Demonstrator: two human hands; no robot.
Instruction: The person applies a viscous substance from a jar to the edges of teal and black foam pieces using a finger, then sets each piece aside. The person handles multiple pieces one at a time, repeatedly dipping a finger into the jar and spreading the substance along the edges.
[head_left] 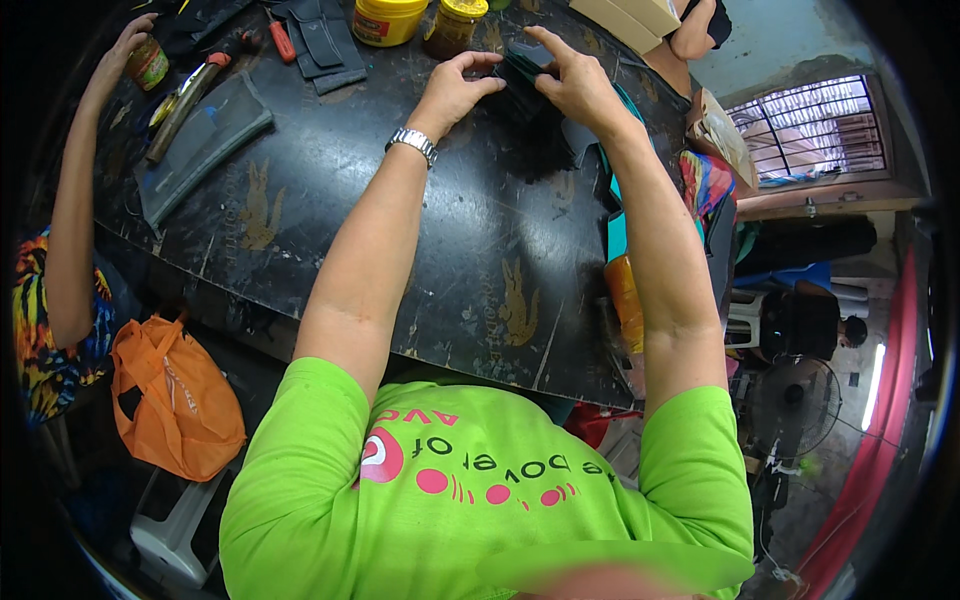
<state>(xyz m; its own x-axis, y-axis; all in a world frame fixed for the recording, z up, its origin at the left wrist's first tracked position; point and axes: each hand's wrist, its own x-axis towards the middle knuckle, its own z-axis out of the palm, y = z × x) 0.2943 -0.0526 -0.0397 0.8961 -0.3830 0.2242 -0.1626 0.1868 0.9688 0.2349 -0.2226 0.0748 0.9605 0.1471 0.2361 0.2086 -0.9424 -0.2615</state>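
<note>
At the far middle of the table, a bundle of dark, thin, flexible pieces stands between my two hands, its upper edges slightly fanned and greenish. My left hand, with a metal watch on its wrist, pinches the bundle's left side between thumb and fingertips. On the right side, my right hand grips it with the thumb and bent fingers, while the index finger points up and away. Dark shadow hides the bundle's lower part. A grey flat piece lies beside it under my right wrist.
Yellow tub and brown jar stand beyond my left hand. Folded dark pieces, a red-handled tool and a hammer lie left. A co-worker's hand touches a small jar. Teal material sits right.
</note>
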